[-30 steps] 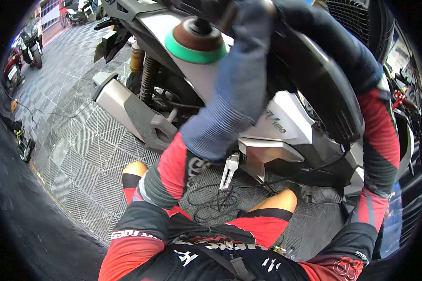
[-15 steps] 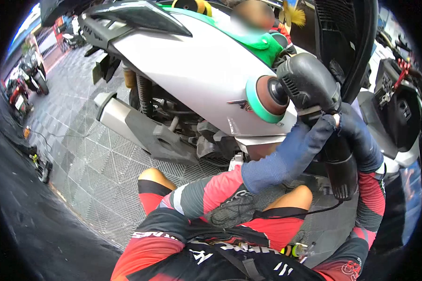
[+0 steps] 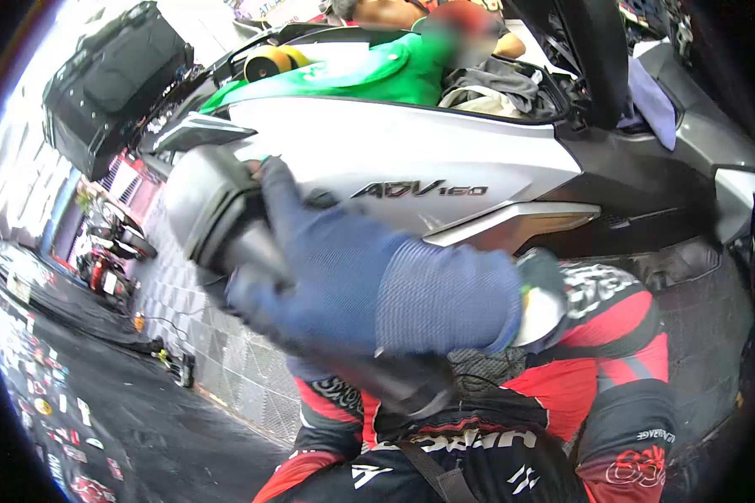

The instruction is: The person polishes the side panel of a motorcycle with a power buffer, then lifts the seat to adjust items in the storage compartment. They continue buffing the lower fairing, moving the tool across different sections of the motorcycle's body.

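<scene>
Swung the polisher [image 3: 210, 201] from the front end of the ADV160 side panel [image 3: 377, 134] across to its tail end, with the view turned as well. Puts the work at the tail now, at a guess, and leaves the lettering [image 3: 419, 191] mid-panel in plain view.

Got the right hand [image 3: 310, 260], blue-gloved, gripping the polisher near its head, just in front of the panel's tail. Can't tell about the left hand [image 3: 304, 369]: mostly hidden behind the tool, below the panel's tail. Can't see the pad properly either, so no telling whether touching paint or apart.

Mind the edges: tail trim [image 3: 197, 134] at the panel's rear tip, near the polisher head; open storage bay [image 3: 559, 113] along the panel's top, with grey cloth [image 3: 507, 88] inside; silver lower trim [image 3: 520, 220] under the front half. Also spotted a raised seat [image 3: 600, 67] above the front end.

For elbow room, would look past the panel's tail and down, over the floor tiles [image 3: 235, 360]. Seems tighter below mid-panel, with glove cuff and polisher body both in there.
</scene>
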